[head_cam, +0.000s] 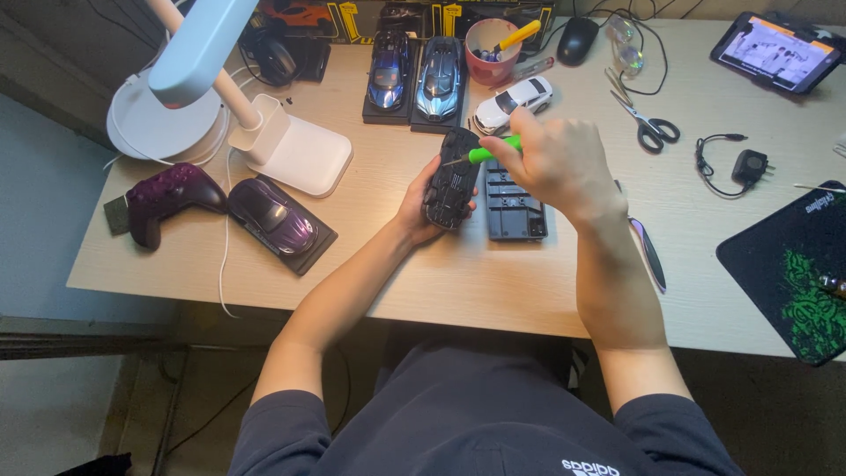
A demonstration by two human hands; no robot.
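Note:
My left hand point(414, 204) holds a black model car point(451, 179) turned upside down, its underside facing me, just above the wooden desk point(493, 278). My right hand point(557, 163) grips a green-handled screwdriver point(493, 151) whose tip points left onto the car's underside. A black display base point(515, 207) lies on the desk right beside the car, under my right hand.
A white desk lamp point(264, 132), a purple game controller point(167, 196) and a purple model car point(273, 216) sit at left. Two blue model cars point(416, 75), a white one point(513, 101) and a pink cup point(490, 53) stand behind. Scissors point(648, 123), a charger point(749, 166), a mouse pad point(797, 264) lie right.

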